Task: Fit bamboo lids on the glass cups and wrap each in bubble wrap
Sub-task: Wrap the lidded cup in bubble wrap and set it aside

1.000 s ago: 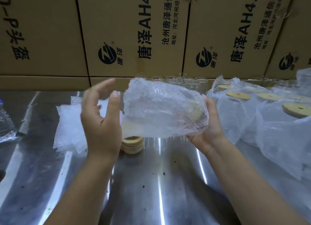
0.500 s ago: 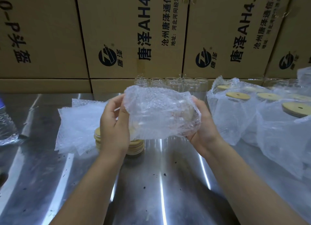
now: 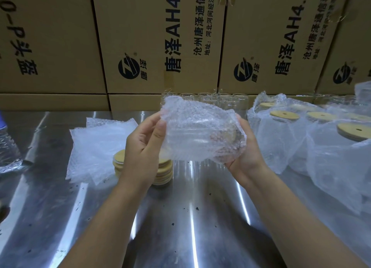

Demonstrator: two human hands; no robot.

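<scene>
Cartons (image 3: 160,36) marked 唐泽AH4, left hand (image 3: 140,147), right hand (image 3: 248,153) gripping bubble-wrapped cup (image 3: 200,135)

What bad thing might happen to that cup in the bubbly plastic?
The wrapped cup is held in the air over the steel table; if the left hand or right hand slips on the wrap, the glass might fall and crack. The wrap's left end looks loose and may unroll. The stack of bamboo lids near the left hand might get bumped.
</scene>
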